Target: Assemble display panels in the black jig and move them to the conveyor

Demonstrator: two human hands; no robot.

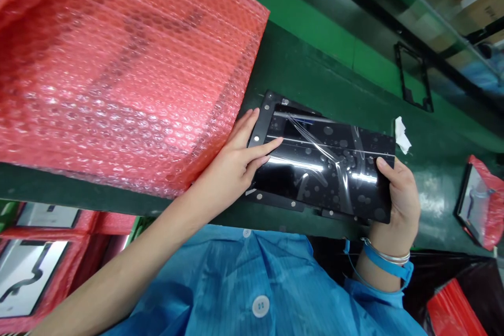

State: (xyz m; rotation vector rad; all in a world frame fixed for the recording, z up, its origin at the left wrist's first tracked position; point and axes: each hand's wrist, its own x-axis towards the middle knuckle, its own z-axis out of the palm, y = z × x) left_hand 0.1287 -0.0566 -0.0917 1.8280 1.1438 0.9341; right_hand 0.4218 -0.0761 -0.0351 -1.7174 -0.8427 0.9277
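A glossy black display panel with a bubbled clear film lies over a black frame on the green bench. My left hand rests on the panel's left end, fingers stretched out flat across it. My right hand grips the panel's right end, thumb on top and fingers curled under. A blue wrist strap and a metal bangle circle my right wrist.
A large stack of red bubble wrap fills the left of the green bench. A loose black frame lies farther back. A white scrap sits by the panel. Wrapped panels lie at right and lower left.
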